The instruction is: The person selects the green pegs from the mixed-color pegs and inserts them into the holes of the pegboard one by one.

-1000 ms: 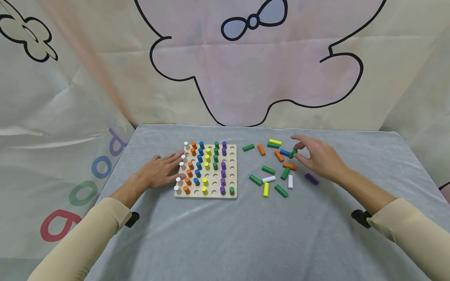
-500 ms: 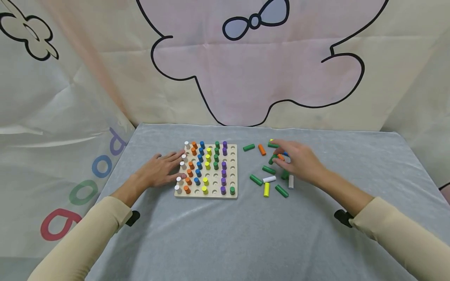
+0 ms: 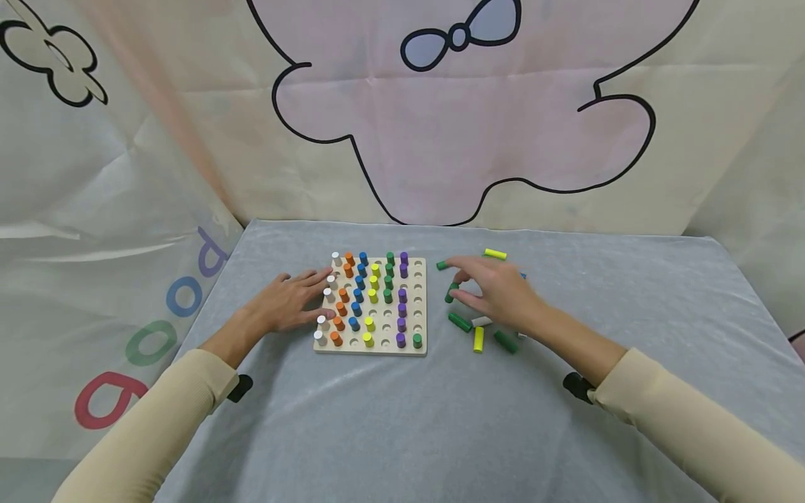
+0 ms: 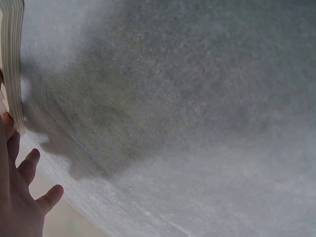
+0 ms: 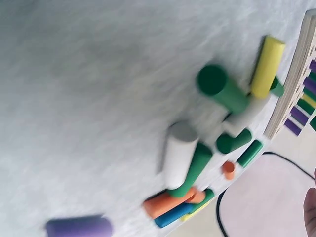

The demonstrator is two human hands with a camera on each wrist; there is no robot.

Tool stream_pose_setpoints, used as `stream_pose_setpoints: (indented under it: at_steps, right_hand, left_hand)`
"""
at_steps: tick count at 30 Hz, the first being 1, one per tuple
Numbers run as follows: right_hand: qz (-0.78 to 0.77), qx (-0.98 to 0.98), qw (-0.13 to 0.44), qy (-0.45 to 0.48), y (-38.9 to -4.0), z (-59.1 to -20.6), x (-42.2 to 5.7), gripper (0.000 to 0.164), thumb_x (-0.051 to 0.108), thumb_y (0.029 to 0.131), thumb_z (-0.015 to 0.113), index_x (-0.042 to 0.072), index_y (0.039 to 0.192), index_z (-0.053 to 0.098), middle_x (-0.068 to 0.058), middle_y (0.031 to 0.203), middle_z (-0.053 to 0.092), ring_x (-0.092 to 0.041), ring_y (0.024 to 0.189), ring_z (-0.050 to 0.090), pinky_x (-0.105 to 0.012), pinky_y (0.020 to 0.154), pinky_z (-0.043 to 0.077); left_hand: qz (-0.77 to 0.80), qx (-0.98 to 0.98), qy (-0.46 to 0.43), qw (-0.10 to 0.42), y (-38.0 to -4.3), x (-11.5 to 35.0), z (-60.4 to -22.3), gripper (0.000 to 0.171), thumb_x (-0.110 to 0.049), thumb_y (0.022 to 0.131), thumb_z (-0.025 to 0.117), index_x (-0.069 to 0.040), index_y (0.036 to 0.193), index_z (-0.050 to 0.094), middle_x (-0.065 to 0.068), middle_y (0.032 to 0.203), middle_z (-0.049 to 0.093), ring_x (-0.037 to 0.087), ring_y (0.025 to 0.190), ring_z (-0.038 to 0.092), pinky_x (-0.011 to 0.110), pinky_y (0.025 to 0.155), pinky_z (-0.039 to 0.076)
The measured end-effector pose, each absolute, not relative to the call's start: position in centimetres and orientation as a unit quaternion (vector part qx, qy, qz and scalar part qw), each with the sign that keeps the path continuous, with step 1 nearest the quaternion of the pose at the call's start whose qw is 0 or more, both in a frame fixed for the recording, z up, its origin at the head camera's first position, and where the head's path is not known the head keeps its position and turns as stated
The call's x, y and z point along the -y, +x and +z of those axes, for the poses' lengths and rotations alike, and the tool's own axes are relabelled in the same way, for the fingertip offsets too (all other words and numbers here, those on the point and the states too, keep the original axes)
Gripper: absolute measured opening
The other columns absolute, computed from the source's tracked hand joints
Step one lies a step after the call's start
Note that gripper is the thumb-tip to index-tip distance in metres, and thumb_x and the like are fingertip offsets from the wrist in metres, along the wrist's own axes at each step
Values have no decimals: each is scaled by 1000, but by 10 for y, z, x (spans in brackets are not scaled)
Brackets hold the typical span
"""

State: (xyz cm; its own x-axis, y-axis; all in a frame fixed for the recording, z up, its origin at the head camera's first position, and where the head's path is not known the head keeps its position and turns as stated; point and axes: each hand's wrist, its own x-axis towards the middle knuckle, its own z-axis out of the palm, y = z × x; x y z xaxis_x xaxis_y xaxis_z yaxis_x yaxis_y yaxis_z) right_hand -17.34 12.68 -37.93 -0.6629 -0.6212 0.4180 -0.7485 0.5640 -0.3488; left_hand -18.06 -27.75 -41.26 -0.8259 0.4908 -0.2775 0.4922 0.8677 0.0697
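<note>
Head view looked forward and down from above, the farthest off; it took in left hand [image 3: 286,306], right hand [image 3: 503,293], pegboard [image 3: 390,351] and backdrop [image 3: 541,140]. Left wrist view sat close over grey cloth [image 3: 440,426], pegboard at its left border. Right wrist view faced aslant, close across loose pegs [image 5: 267,66]; head view shared these and the pegboard.

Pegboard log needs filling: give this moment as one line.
left hand: touches left edge of pegboard | right hand: pinches green peg off pegboard | loose pegs: right of pegboard
</note>
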Motion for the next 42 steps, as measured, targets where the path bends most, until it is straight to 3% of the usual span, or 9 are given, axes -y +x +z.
stream_pose_setpoints:
  at_steps: [7,13,27,36,42]
  right_hand:
    - [252,870,119,407,-168,-384,-108,50,20,84,82,6,128,63,1,91,74,-20,80,68,-32,64,52]
    - [261,867,112,409,-165,-387,-98,50,20,82,84,6,125,65,0,90,73,-18,87,68,-35,76,55]
    - [265,859,93,427,-159,-398,-82,46,19,79,87,6,119,68,1,87,73,-15,81,67,-29,74,55]
    - [253,865,80,426,-157,-403,-78,47,22,81,85,6,121,68,1,88,74,-15,83,68,-38,85,54]
    - [246,862,81,435,-157,-407,-77,44,23,82,84,6,120,68,1,89,74,-14,83,68,-37,84,54]
  left_hand:
    - [-3,-956,256,145,-180,277,-413,81,-65,96,47,-11,156,35,8,165,19,37,146,29,68,105,32]
    - [-1,-957,254,141,-181,277,-415,82,-66,96,46,-11,156,34,7,165,19,37,146,29,67,106,31]
    - [-1,-957,253,138,-180,276,-414,84,-67,95,46,-10,155,34,9,165,20,37,146,29,66,106,32]
    - [1,-958,249,143,-180,276,-414,83,-66,96,46,-11,157,32,8,165,19,37,147,28,66,106,32]
    - [1,-958,250,141,-179,277,-414,83,-66,96,46,-10,157,31,10,165,19,38,146,28,66,106,32]
